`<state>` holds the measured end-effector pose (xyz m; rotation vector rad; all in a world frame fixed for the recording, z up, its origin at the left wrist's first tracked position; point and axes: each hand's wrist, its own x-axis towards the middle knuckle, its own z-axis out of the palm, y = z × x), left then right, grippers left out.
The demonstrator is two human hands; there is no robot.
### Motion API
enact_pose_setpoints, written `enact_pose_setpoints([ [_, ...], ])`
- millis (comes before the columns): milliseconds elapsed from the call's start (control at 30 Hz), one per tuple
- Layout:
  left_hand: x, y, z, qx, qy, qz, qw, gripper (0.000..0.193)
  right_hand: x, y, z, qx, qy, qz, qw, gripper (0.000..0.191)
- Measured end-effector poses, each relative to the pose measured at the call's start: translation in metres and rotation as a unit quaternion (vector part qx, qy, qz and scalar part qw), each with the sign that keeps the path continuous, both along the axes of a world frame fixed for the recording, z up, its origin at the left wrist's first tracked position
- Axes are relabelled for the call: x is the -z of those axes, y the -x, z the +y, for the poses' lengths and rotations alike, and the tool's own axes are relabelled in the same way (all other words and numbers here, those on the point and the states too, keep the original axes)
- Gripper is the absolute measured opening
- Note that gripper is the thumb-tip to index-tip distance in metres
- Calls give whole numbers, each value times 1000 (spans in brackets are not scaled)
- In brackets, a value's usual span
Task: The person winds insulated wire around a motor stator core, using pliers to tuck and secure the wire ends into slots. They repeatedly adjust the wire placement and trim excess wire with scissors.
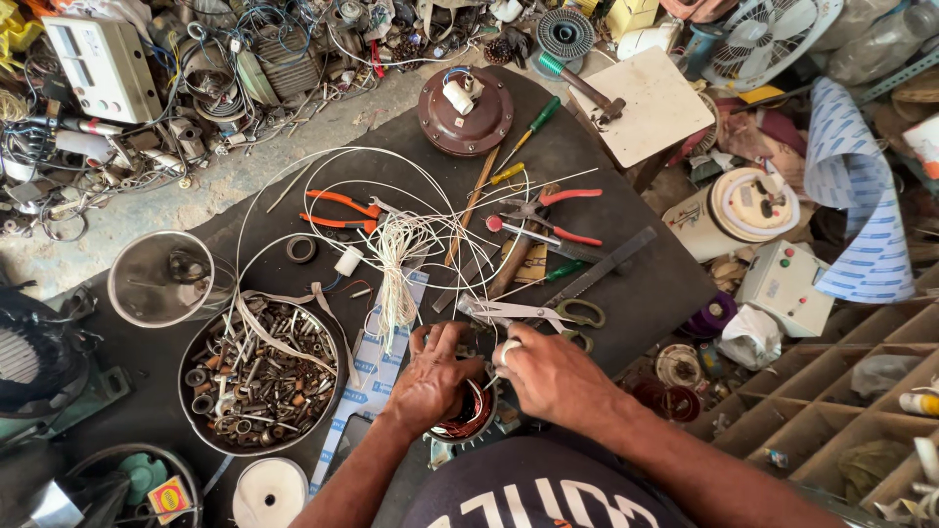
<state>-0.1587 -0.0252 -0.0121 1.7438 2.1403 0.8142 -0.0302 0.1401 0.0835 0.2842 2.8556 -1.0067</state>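
My left hand (430, 376) grips the top of a round motor stator with copper windings (468, 416), held just in front of my body. Beside it, my right hand (553, 376) pinches a white string or sleeve end (510, 349) at the stator's rim. A bundle of white cord (396, 259) lies just beyond my hands, its loops spreading over the dark mat (636, 293). Scissors (533, 313) rest right above my right hand.
A round pan of nuts and bolts (262, 374) stands left of my hands, with a metal bowl (161, 279) beyond it. Orange pliers (337, 210), red pliers (548, 220), screwdrivers, a hammer (577, 83) and a brown motor housing (465, 112) lie farther out. Wires and scrap crowd the floor.
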Motion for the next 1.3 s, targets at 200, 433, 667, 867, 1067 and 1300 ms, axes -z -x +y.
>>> enact_pose_setpoints([
  [200,-6,2,1,2,-18,-24,1000,33,9,0,-9,-8,13,-10,1000,13],
  [433,-30,-4,-12,2,-28,-98,995,35,14,-2,9,34,45,-41,998,33],
  [667,-12,-38,-7,-72,-26,-26,997,21,42,3,23,87,202,-154,963,32],
  [867,-7,-48,-5,-79,-43,24,996,24,82,3,41,164,371,-207,890,13],
  [1067,-22,-56,0,-127,-29,9,991,18,81,-5,73,206,441,-181,855,12],
  [1300,-22,-68,10,-189,-33,25,981,16,49,-21,133,186,446,-168,859,14],
])
